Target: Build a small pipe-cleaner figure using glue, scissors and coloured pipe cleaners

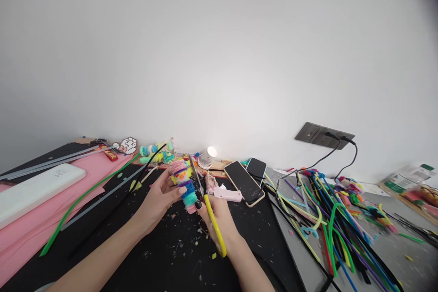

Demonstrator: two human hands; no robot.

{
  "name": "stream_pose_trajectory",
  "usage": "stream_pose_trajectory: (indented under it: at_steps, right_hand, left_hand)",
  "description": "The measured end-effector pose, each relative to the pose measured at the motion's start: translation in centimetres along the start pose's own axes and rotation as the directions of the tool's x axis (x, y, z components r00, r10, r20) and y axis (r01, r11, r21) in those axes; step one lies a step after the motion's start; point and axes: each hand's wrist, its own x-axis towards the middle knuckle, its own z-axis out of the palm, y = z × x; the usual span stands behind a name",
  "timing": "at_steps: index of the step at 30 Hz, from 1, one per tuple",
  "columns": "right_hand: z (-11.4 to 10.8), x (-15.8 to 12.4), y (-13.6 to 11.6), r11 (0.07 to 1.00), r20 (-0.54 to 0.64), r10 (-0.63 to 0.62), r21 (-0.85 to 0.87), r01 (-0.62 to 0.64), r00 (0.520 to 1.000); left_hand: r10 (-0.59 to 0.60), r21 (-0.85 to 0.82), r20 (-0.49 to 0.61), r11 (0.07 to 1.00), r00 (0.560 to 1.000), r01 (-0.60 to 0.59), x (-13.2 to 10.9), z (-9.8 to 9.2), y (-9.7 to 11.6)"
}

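In the head view, my left hand is closed around a striped pipe-cleaner figure in pink, yellow, purple, blue and teal, with a small orange spot on its yellow part. My right hand grips yellow-handled scissors, their blades pointing up and away just to the right of the figure. The right fingertips are close to the figure's lower end; whether they touch it I cannot tell. Just beyond the right hand lies a pink glue gun.
Two phones and a paper cup sit near the wall. Loose pipe cleaners spread over the right side, below a wall socket with plugged-in cables. At left are a white case and pink sheets. Scraps litter the black mat.
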Motion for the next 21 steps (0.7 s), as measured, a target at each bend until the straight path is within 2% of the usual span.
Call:
stream_pose_trajectory:
  at_steps: [5, 11, 15, 18, 21]
  right_hand:
    - [-1.0, -0.1, -0.3, 0.998, -0.097, -0.007, 0.060, 0.013, 0.995]
    - [-2.7, 0.0, 0.6, 0.976, -0.132, 0.104, -0.178, -0.127, 0.986]
    - [-3.4, 0.2, 1.0, 0.945, -0.133, 0.055, -0.313, -0.094, 0.990]
    - [-3.5, 0.2, 1.1, 0.930, -0.121, 0.045, -0.357, -0.086, 0.992]
    - [-3.5, 0.2, 1.0, 0.923, -0.111, 0.053, -0.375, -0.091, 0.992]
  left_hand:
    - [0.026, 0.024, -0.006, 0.999, 1.000, -0.026, 0.0, -0.1, 0.0]
    - [0.043, 0.021, -0.067, 0.999, 0.997, -0.041, 0.2, -0.4, -0.1]
    - [0.065, 0.028, -0.118, 0.998, 0.991, -0.062, 0.5, -0.6, -0.4]
    - [0.084, 0.029, -0.165, 0.996, 0.983, -0.080, 0.6, -0.6, -0.4]
    - [0.111, 0.012, -0.167, 0.994, 0.980, -0.110, 0.5, -0.6, -0.3]
